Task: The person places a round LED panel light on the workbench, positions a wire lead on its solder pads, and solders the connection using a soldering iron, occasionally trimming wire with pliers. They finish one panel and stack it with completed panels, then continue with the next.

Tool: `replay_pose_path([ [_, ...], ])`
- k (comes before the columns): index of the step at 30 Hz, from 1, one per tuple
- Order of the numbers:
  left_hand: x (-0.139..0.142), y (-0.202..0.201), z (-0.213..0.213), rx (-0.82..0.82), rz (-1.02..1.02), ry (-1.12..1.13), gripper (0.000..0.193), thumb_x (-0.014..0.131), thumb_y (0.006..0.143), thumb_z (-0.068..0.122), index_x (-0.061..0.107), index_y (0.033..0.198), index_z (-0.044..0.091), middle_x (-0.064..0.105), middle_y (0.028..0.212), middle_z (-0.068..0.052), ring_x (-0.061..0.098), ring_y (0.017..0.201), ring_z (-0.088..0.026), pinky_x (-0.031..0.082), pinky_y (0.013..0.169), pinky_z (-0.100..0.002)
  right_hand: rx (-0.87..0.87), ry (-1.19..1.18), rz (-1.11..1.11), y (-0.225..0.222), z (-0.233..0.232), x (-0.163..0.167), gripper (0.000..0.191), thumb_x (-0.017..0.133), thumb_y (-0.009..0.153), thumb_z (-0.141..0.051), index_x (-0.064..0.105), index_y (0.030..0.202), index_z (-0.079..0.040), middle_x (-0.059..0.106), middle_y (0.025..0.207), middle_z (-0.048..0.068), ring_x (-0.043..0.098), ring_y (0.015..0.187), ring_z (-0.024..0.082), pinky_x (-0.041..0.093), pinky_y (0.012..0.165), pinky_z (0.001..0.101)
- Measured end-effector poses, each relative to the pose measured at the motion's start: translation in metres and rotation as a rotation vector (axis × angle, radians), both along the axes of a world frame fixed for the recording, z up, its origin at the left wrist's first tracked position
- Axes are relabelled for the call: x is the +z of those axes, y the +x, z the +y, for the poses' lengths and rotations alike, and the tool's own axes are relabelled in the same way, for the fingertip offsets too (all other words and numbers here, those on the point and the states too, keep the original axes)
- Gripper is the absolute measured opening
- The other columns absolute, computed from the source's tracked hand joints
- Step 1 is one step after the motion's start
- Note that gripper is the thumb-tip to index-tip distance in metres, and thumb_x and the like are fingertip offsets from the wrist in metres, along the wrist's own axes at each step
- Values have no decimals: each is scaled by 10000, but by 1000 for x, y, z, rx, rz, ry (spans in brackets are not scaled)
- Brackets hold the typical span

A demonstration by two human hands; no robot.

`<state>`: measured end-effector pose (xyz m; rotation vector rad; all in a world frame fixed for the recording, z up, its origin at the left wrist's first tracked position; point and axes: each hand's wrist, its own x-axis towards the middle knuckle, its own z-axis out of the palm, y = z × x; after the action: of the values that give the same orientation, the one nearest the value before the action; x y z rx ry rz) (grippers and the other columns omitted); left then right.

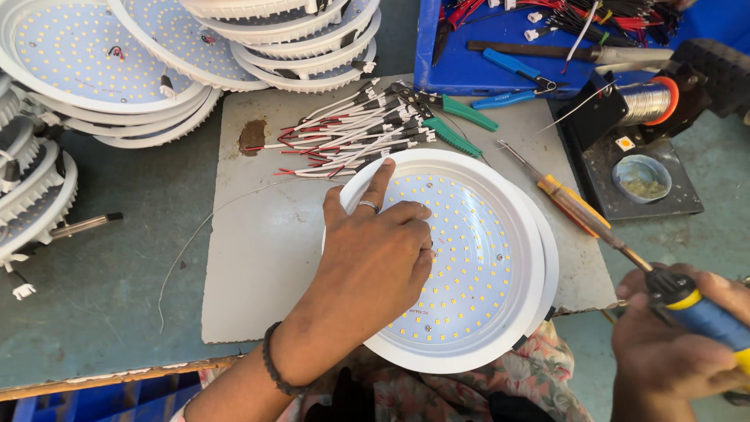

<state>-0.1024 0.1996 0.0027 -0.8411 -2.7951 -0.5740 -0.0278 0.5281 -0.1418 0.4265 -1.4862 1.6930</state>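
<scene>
The left hand (375, 258) lies palm-down on the round white LED panel light (461, 258), fingers spread flat over the dotted board, the index finger stretched toward the far rim and a ring on one finger. It presses rather than grasps: the grip is flat and open, closed on nothing. The panel sits on a grey mat (266, 258) on the surface, its near edge hanging over toward the person's lap.

The right hand (680, 344) is at the lower right corner, its grip wrapped around the blue and yellow handle of a soldering iron (691, 301). The iron's long axis runs up and to the left, and its shaft seems to pass beside a yellow screwdriver (574, 207) lying on the same slant, though where one ends and the other begins is hard to tell. The panel lies to the left of the iron and well apart from the hand holding it; the left hand is the nearer one, already on it.

Just beyond the panel's far rim lies a bundle of wire leads (344, 141), red and white with black ends, fanned across the mat, with green-handled cutters (461, 113) beside it. Stacks of similar panels (117, 62) fill the upper left. A solder spool (644, 101) on a stand stands at the right.
</scene>
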Motion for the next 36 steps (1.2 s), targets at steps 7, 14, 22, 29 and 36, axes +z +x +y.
replay_pose_path([
  [7, -1, 1, -1, 4, 35, 22, 135, 691, 823, 188, 771, 814, 79, 718, 1129, -28, 403, 1400, -444, 236, 982, -758, 87, -137, -179, 1, -5, 25, 143, 644, 992, -69, 610, 986, 69, 650, 917, 202, 627, 692, 237, 529, 657, 355],
  [14, -2, 0, -2, 14, 27, 41, 118, 697, 808, 168, 770, 814, 75, 715, 1107, -28, 413, 1396, -438, 257, 962, -744, -53, 92, -383, -1, -35, 50, 165, 684, 939, -38, 673, 1025, 103, 706, 989, 160, 613, 833, 141, 482, 818, 214],
  [22, -2, 0, -2, 20, 33, 36, 113, 691, 809, 156, 759, 811, 65, 706, 1077, -31, 409, 1396, -440, 274, 951, -728, 68, 22, -373, -10, -41, 54, 166, 726, 970, -33, 685, 1055, 103, 716, 993, 165, 667, 875, 150, 514, 862, 211],
  [29, -1, 1, -3, 32, 37, 32, 108, 677, 803, 136, 752, 813, 60, 695, 1066, -29, 403, 1403, -431, 283, 936, -732, 6, 201, -385, -8, -48, 73, 155, 732, 943, -61, 699, 1011, 74, 722, 966, 143, 665, 834, 129, 507, 805, 195],
  [36, 3, 1, 0, 48, -14, 41, 87, 685, 778, 128, 744, 792, 66, 685, 1045, -31, 380, 1409, -420, 271, 948, -742, -51, 224, -420, -6, -53, 88, 146, 728, 912, -68, 716, 973, 64, 719, 908, 138, 607, 673, 100, 455, 647, 181],
])
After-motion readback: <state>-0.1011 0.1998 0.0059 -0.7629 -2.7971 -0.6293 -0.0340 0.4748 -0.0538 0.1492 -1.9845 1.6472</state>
